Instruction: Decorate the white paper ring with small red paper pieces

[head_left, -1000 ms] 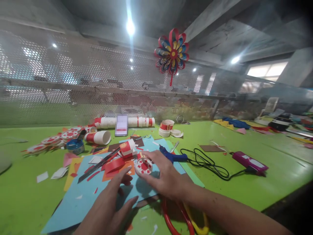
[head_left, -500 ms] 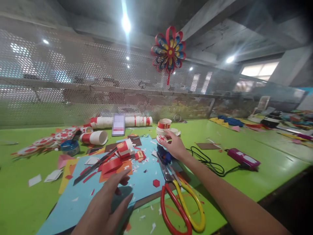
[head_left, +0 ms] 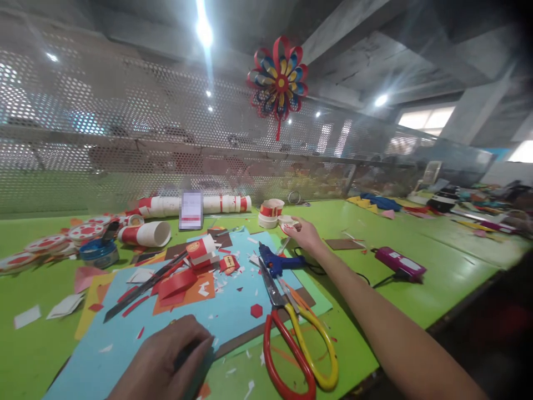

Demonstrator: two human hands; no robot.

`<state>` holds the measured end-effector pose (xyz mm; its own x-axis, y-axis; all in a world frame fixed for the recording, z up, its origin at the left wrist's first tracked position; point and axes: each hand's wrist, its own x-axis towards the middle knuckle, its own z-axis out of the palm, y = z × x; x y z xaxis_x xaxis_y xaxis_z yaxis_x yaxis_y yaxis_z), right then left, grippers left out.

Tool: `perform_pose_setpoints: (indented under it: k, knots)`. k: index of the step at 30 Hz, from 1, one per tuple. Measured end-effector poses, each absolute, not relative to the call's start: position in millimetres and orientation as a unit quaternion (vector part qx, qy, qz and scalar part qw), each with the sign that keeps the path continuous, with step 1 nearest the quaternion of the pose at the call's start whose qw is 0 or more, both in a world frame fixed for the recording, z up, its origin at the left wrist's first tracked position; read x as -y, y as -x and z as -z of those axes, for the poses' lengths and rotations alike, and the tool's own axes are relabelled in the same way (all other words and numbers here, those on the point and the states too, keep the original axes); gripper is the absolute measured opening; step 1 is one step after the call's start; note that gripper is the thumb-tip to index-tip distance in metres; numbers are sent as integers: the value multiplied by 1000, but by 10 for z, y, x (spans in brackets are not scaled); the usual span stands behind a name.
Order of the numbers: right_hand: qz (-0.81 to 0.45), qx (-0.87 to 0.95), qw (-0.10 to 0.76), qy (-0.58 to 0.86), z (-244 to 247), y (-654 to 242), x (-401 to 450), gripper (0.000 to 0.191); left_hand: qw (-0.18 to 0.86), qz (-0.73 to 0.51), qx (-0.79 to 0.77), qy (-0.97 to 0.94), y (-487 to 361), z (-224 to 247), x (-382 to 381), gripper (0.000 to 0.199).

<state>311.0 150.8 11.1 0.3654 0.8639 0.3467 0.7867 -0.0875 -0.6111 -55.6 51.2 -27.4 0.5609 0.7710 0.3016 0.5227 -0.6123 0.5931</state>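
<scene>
My right hand (head_left: pixel 307 234) reaches to the back of the table, its fingertips closed on a small red-and-white paper cup piece (head_left: pixel 287 227). Beside that piece stand stacked cut paper cup rings (head_left: pixel 271 213). Under the right forearm and just left of it lies a blue glue gun (head_left: pixel 280 262). Large scissors (head_left: pixel 291 328) with one red and one yellow handle rest near it. My left hand (head_left: pixel 164 355) is curled over the front of the light blue paper sheet (head_left: pixel 233 319), with nothing visible in its fingers.
A cut red-and-white cup (head_left: pixel 201 247), a craft knife-like long dark blade (head_left: pixel 141 289) and red scraps litter the sheet. Behind are a phone (head_left: pixel 191 210), a long cup stack (head_left: pixel 216 204) and a blue jar (head_left: pixel 99 253). A purple device (head_left: pixel 400 263) with a cord lies right.
My left hand has gone from spread fingers to curled ones. The right hand has shifted slightly right, holding the cup piece, uncovering more of the glue gun. The whole view has turned a little right.
</scene>
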Motion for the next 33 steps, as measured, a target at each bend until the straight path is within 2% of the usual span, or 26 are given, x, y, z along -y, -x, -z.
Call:
perform_pose_setpoints:
  k: [21,33]
  knots:
    - [192,564,306,742,-10,-3517,-1579,33,216,-200,-372,-880,609,406,-621,30]
    - [224,455,359,783,-113,-3764,-1462,34,229,-185,-357,-886,567,286,-584,33]
